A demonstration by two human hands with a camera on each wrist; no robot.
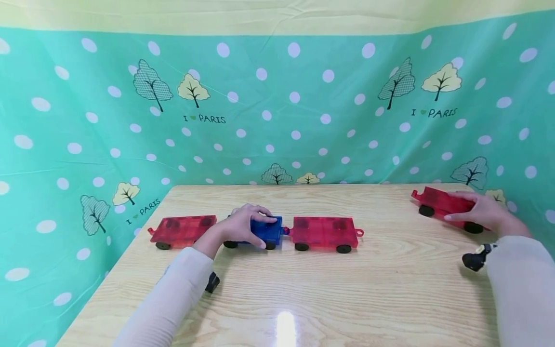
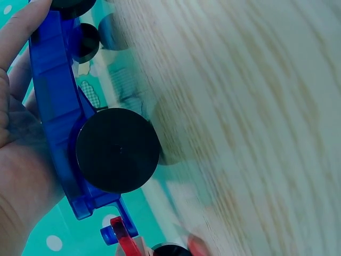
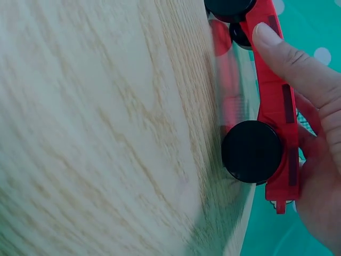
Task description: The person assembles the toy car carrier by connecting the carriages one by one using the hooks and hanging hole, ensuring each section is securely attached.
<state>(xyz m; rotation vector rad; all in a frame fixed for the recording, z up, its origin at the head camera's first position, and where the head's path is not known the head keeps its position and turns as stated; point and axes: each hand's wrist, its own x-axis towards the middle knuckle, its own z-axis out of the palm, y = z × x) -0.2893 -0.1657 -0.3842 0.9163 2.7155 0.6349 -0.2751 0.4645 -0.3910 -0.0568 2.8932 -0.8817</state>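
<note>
Pale sleeves (image 1: 169,299) stretch over the desk (image 1: 347,289), the left hand (image 1: 240,225) gripping the blue car (image 1: 270,231) between two red cars (image 1: 323,231) and, well apart, the right hand (image 1: 487,212) gripping a third red car (image 1: 438,201) at far right (probably best guided level, hook (image 1: 415,194) facing the ring (image 1: 360,233)).

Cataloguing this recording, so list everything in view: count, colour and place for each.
Blue toy train car: 1, blue, left of centre
Red toy train cars: 3, red, either side of the blue car, plus far right
Tabletop: 1, pale wood-grain, beneath the cars
Printed cloth: 1, teal and pale yellow, behind the tabletop
Wrist cameras: 2, black, one per wrist
Sleeves: 2, off-white, both arms
Left hand: 1, bare, gripping the blue car
Right hand: 1, bare, gripping the far-right red car
</note>
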